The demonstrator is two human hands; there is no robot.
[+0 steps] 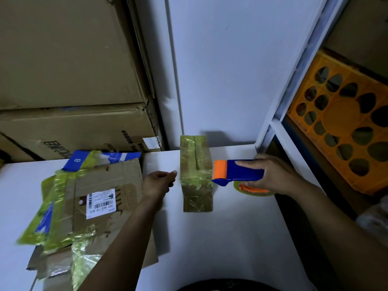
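Taping step: my right hand (279, 175) grips the dispenser (239, 171) at the box's (196, 173) three o'clock; my loose, empty left hand (157, 182) should steady it next.

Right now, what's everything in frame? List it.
parcel: 1, brown under yellow-green tape, table centre
tape dispenser: 1, blue with orange roller, at the parcel's right side
flattened carton: 1, brown with yellow-green tape, white label, table left
large cartons: at least 2, brown, stacked back left
crate: 1, orange, shelf at right
table: 1, white, under the parcel
left hand: 1, beside the parcel's left edge, holds nothing
right hand: 1, grips the tape dispenser
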